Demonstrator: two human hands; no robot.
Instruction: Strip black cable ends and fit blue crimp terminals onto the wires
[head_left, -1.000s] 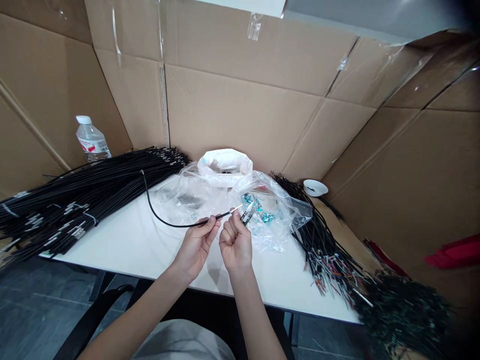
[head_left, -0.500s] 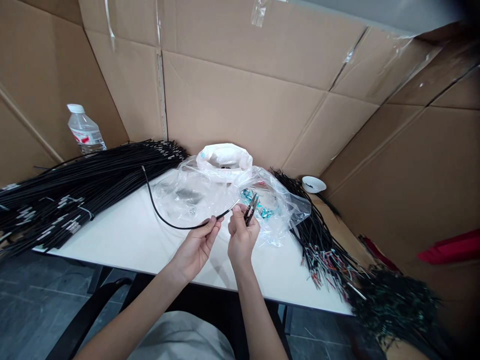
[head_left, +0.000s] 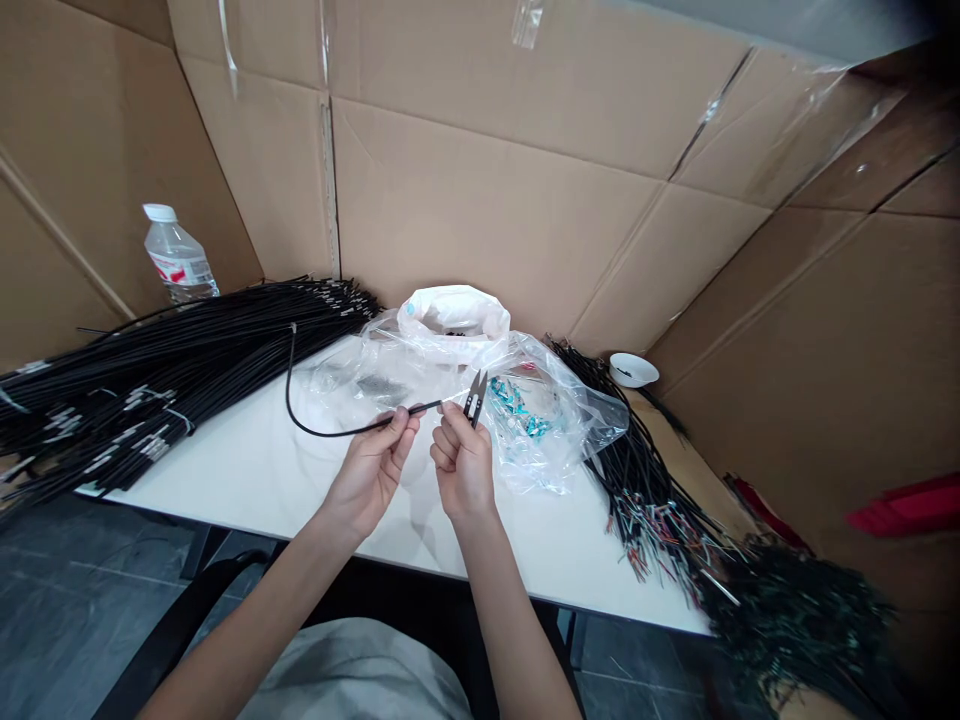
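Observation:
My left hand [head_left: 377, 468] pinches a black cable [head_left: 330, 434] near its right end; the rest curves left and up to a free tip. My right hand [head_left: 463, 462] is closed around small thread snips [head_left: 475, 398], blades pointing up. Its thumb and forefinger meet the stripped, pale end of the cable; whether they grip it is hard to make out. Behind the hands, a clear plastic bag [head_left: 589, 425] lies on the white table [head_left: 247, 480], with teal scraps [head_left: 521, 408] on it. A white bag with a rolled rim [head_left: 454, 350] stands at the back.
Bundled black cables [head_left: 187, 370] cover the table's left side, by a water bottle [head_left: 178, 258]. On the right lie more cables with bared coloured wires [head_left: 645, 490], a white bowl [head_left: 634, 370] and a dark green tangle [head_left: 802, 620]. Cardboard walls [head_left: 495, 200] enclose the table.
Both hands have shifted left, the right one more, bringing the snips along. The cable's right end now sits lower and flatter, at my right fingertips. The view has turned slightly.

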